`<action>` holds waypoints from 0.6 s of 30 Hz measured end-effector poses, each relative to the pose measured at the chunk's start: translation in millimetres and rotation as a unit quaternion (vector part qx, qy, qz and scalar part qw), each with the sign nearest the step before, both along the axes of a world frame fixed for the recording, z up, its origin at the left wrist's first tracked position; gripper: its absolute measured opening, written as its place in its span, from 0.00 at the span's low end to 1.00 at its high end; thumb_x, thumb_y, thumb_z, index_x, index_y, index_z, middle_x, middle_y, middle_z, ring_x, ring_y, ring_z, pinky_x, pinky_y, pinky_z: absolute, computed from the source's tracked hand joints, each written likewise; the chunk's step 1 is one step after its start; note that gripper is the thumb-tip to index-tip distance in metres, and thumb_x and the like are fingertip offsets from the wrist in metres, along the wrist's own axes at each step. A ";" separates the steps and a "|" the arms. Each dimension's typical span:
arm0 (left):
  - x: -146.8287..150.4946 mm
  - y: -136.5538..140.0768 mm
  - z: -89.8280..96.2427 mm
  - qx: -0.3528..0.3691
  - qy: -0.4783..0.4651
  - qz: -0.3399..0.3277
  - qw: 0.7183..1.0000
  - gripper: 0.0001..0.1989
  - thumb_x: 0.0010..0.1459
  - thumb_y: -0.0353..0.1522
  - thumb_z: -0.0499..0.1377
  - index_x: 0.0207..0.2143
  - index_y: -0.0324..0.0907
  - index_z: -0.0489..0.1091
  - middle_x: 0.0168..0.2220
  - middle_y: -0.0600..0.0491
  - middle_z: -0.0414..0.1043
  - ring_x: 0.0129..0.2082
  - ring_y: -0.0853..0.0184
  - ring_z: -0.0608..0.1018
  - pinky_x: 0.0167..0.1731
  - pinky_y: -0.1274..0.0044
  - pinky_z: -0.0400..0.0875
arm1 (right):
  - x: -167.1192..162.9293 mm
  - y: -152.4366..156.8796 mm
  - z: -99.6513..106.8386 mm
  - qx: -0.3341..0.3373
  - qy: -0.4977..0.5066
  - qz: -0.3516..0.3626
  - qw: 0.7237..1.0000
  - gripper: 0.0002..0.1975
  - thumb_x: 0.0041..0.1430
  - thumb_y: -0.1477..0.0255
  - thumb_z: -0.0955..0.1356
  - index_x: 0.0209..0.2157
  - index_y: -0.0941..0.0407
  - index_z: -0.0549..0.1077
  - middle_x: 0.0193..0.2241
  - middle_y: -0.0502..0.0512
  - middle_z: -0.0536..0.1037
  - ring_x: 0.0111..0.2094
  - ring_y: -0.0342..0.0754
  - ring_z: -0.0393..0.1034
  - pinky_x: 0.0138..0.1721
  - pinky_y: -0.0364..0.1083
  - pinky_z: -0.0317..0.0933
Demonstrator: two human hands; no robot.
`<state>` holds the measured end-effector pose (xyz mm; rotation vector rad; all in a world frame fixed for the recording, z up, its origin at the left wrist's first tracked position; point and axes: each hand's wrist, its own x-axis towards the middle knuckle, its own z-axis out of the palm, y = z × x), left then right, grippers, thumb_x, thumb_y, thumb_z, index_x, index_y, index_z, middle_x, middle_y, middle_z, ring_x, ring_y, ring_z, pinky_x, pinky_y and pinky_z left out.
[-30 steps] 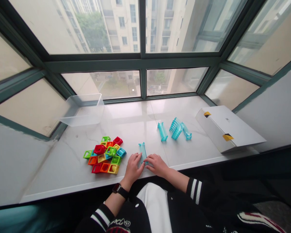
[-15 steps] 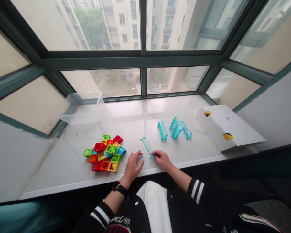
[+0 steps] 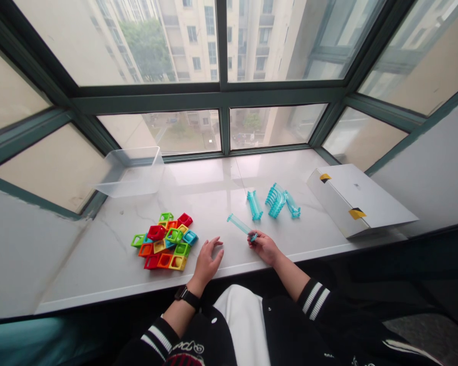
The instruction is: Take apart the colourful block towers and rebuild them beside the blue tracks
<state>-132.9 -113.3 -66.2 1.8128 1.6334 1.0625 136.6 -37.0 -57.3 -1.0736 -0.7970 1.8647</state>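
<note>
One translucent blue strip in hand: right hand has its near end pinched between thumb and fingers, closed on it. Strip slants away from that grip, far end pointing up-left toward the window, out over the white marble-look sill. Can't tell if the far end touches the surface. Left hand holds nothing; fingers loosely curled and a bit apart, thumb off to the side, well clear of the strip. Can't tell whether it rests on the sill. Dark watch on the left wrist. Just left of that hand: a tight cluster of toy blocks, hollow-faced, in red, orange, yellow, green and blue, some leaning on or stacked over others. Beyond the right hand, more translucent blue parts: a straight ribbed piece by itself, then right of it a curved ribbed bundle, with another blue piece close against its right side. Clear plastic bin at the far left corner by the window frame. White box at far right, two yellow-and-black tabs on its near-left edge. Both sleeves black with white stripes.
</note>
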 end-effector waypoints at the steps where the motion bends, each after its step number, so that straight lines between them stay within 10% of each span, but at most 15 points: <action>1: 0.2 0.2 -0.8 0.000 0.004 -0.001 1.000 0.22 0.69 0.38 0.58 0.64 0.48 0.67 0.52 0.49 0.82 0.56 0.57 0.82 0.72 0.50 0.59 | 1.2 -0.4 -0.1 -0.007 0.004 0.004 1.000 0.20 0.44 0.62 0.81 0.38 0.53 0.80 0.32 0.53 0.82 0.31 0.49 0.74 0.36 0.48 0.68; 8: 0.9 1.1 -7.3 0.022 0.043 0.003 0.999 0.21 0.68 0.36 0.58 0.62 0.48 0.69 0.50 0.49 0.83 0.53 0.58 0.83 0.69 0.50 0.64 | 7.4 -9.8 -0.9 0.001 -0.028 0.023 0.999 0.24 0.42 0.56 0.84 0.37 0.53 0.82 0.37 0.55 0.86 0.36 0.48 0.78 0.42 0.48 0.69; 18: 1.8 1.9 -6.8 0.011 0.023 0.001 1.000 0.20 0.66 0.36 0.60 0.59 0.47 0.70 0.50 0.48 0.82 0.53 0.56 0.82 0.70 0.47 0.61 | 46.2 1.4 29.4 0.186 -0.197 -0.017 0.963 0.21 0.52 0.52 0.79 0.40 0.53 0.84 0.40 0.58 0.87 0.44 0.57 0.82 0.51 0.56 0.73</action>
